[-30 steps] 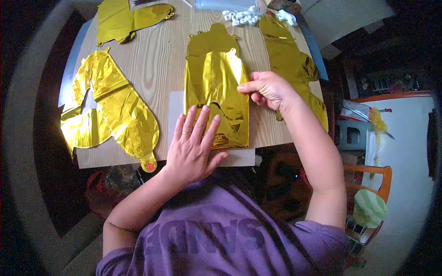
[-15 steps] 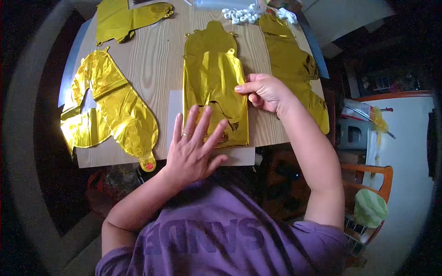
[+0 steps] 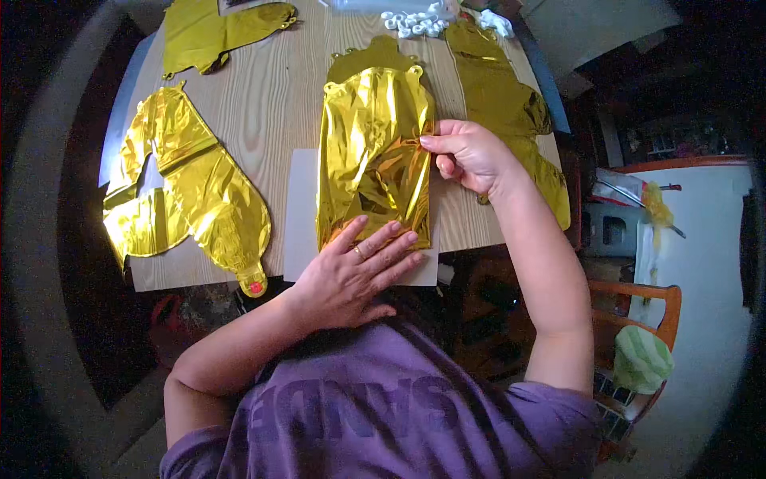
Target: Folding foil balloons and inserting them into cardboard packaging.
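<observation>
A folded gold foil balloon (image 3: 359, 120) lies in front of me on the wooden table, its near end over a white sheet (image 3: 300, 219). My left hand (image 3: 355, 267) rests flat across the balloon's near edge, fingers stretched to the right. With thumb and fingers, my right hand (image 3: 467, 156) pinches the balloon's right edge. The foil between the hands is creased and shiny. Small tabs stick out at the upper corners of the folded part, and a rounded end shows beyond it.
Flat gold foil balloons lie around: one left (image 3: 211, 180) with a red-marked tab, one far left (image 3: 215, 36), one right (image 3: 499, 96). Small white curled pieces (image 3: 415, 22) sit at the back beside a clear plastic package (image 3: 363, 5). A wooden chair (image 3: 666, 307) stands right of the table.
My left hand has turned and moved right, coming down on the balloon's near edge. The balloon's upper layer has shifted away from me; my right hand keeps its pinch, slightly farther up.
</observation>
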A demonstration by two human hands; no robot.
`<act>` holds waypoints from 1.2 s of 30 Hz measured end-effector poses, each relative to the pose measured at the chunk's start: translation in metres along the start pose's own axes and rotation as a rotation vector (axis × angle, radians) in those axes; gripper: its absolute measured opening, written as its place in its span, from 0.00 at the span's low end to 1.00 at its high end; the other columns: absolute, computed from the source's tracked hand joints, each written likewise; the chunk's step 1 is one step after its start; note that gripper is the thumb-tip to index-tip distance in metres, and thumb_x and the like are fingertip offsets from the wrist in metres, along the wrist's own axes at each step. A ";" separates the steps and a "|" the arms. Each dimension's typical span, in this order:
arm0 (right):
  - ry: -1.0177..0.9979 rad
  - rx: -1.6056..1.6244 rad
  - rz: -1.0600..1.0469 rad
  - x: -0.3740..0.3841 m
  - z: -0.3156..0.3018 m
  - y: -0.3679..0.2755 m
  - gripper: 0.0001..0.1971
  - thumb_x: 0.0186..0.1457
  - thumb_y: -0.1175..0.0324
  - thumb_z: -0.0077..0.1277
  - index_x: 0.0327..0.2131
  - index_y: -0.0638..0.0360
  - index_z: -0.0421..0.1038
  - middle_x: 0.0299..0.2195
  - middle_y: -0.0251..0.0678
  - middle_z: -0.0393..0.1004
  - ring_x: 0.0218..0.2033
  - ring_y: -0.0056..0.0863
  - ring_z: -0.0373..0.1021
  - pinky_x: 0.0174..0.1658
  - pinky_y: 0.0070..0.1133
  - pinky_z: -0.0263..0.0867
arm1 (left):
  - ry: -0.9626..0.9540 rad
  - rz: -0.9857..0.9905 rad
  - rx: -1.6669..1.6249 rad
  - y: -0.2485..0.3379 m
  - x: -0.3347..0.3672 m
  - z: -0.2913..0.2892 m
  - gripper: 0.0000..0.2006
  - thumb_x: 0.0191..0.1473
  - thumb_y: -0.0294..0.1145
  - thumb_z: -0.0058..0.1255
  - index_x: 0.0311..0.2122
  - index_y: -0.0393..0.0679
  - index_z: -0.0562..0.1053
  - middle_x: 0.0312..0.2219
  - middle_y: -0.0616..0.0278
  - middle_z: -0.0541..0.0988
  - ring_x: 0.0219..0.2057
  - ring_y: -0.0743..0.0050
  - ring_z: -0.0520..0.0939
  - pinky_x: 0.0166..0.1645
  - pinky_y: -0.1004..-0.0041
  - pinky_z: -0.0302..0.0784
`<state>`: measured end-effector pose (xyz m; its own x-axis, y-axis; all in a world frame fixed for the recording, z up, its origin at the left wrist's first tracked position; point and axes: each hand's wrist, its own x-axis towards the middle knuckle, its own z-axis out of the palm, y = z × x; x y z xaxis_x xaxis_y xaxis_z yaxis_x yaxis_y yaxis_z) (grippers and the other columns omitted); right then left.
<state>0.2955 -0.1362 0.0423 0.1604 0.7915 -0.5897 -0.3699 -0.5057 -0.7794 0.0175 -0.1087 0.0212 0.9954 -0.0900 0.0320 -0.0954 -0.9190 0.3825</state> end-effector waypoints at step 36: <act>0.793 -1.240 -0.801 0.001 0.015 0.033 0.13 0.51 0.71 0.60 0.40 0.59 0.72 0.33 0.39 0.74 0.36 0.39 0.73 0.38 0.30 0.68 | -0.077 0.199 -0.003 -0.016 0.019 -0.001 0.44 0.52 0.66 0.47 0.69 0.58 0.52 0.70 0.66 0.51 0.70 0.62 0.50 0.71 0.44 0.36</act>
<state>0.2702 -0.1466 0.0189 0.4727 0.8042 0.3603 0.8634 -0.3407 -0.3722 0.0377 -0.0956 0.0171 0.9537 -0.2987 0.0362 -0.2897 -0.8792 0.3782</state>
